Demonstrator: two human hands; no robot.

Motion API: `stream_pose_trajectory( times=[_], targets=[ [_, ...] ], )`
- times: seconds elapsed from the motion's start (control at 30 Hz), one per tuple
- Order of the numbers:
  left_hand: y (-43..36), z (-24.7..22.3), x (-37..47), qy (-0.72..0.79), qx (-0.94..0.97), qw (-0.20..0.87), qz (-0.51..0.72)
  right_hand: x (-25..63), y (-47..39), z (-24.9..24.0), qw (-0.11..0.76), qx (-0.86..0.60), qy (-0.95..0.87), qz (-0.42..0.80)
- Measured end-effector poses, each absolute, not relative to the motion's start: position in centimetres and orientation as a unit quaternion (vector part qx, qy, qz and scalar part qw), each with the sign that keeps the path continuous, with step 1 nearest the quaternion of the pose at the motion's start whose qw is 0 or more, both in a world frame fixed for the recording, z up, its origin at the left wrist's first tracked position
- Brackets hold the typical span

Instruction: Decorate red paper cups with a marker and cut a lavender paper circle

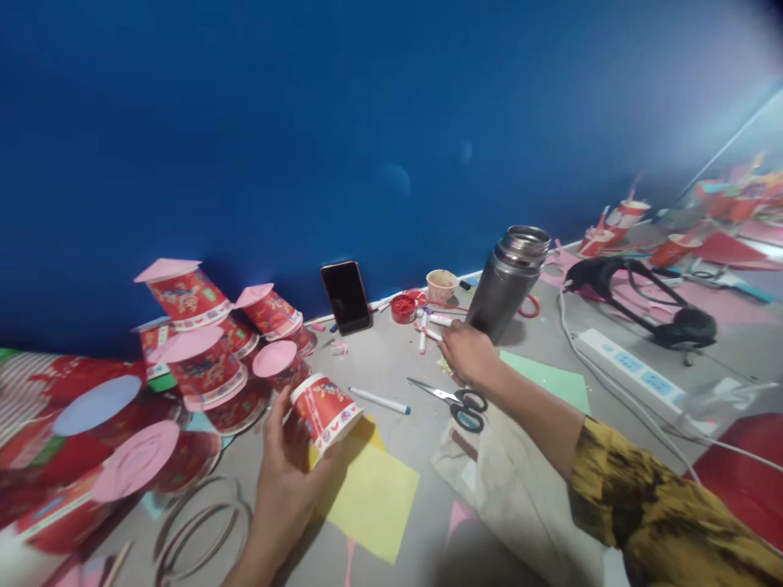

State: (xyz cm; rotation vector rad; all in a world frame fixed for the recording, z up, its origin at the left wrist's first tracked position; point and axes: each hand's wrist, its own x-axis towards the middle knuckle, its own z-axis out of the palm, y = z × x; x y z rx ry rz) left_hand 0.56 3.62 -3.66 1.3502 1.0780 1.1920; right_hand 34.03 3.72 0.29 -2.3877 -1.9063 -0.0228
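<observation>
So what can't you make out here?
Head view:
- Anything in the right hand: hidden by its fingers
- Far fingertips of the left hand: behind the paper cup
- Inside the flask: its wall hides it
- Far-right craft pieces: blurred
- Red object: cut off by right edge

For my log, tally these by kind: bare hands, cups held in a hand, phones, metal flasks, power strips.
Bare hands: 2 (left hand, right hand)
Held cup: 1
Phone: 1
Metal flask: 1
Power strip: 1
Total: 6
</observation>
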Motion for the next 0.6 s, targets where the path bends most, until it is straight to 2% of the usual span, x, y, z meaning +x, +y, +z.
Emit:
stream_pose_trajectory(
  times=[0.13, 0.17, 0.2, 0.27, 0.33, 0.4, 0.47, 0.6],
  targets=[
    [3.6, -3.2, 0.6, 0.429, 0.555, 0.519, 0.489, 33.4, 3.2, 0.4, 0.074, -0.758, -0.647, -0.016],
    [3.7, -3.2, 0.6, 0.426, 0.554, 0.523, 0.487, 33.0, 2.9, 0.8, 0.098, -0.749, -0.655, -0.016],
    [3.7, -3.1, 0.6, 0.430, 0.554, 0.522, 0.486, 32.4, 2.6, 1.4, 0.168, -0.732, -0.661, 0.002],
    [3.6, -2.9, 0.6, 0.444, 0.552, 0.516, 0.481, 31.1, 1.8, 2.7, 0.307, -0.669, -0.668, 0.108],
    [3.4, -2.8, 0.7, 0.455, 0.548, 0.514, 0.477, 29.6, 1.1, 4.2, 0.393, -0.598, -0.655, 0.242],
    [3.2, -2.6, 0.8, 0.453, 0.550, 0.517, 0.474, 28.3, 0.8, 5.5, 0.448, -0.526, -0.638, 0.341],
    [3.0, -2.6, 0.8, 0.441, 0.563, 0.513, 0.475, 27.2, 1.0, 6.2, 0.487, -0.471, -0.623, 0.390],
    [3.1, -3.0, 0.8, 0.420, 0.598, 0.464, 0.501, 25.7, 1.2, 5.7, 0.518, -0.382, -0.589, 0.488]
  ],
)
